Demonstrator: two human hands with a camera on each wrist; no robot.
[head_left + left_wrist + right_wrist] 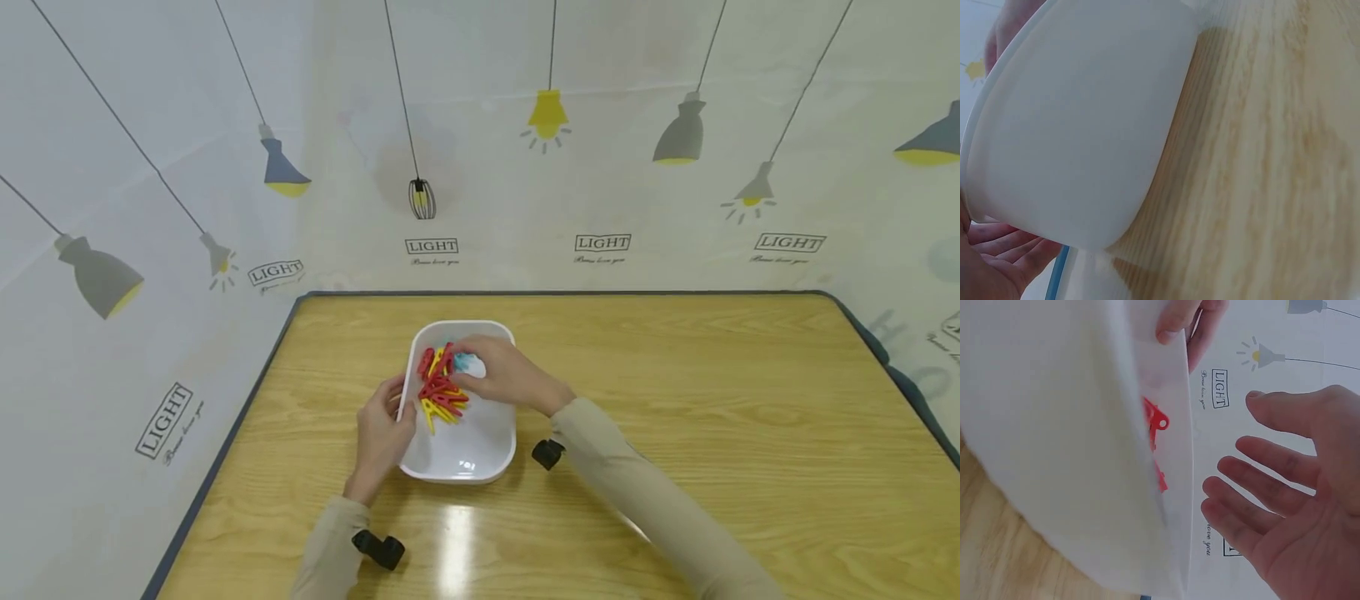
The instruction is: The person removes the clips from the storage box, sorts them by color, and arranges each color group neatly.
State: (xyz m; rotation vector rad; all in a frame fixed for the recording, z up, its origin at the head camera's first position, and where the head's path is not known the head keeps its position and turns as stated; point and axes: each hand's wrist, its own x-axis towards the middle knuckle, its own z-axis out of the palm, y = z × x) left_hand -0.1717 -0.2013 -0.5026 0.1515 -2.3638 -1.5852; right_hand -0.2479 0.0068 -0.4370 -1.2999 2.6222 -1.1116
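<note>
A white container [457,454] holds red and yellow clips [444,396], with something light blue [463,362] beside them, partly hidden by a hand. My left hand [382,433] grips the container's left wall, thumb over the rim and fingers outside. My right hand [506,371] is above the container's upper right part, close to the clips. In the right wrist view my right hand [1310,487] has its fingers spread and holds nothing, while red clips [1159,419] show past the rim. The left wrist view shows the container's outer wall [1079,125] and my left hand [1004,262] below it.
The container stands on a wooden table [712,400] with a dark edge. Behind it is a pale wall covering [495,192] printed with lamps. Black devices [381,550] are at both wrists.
</note>
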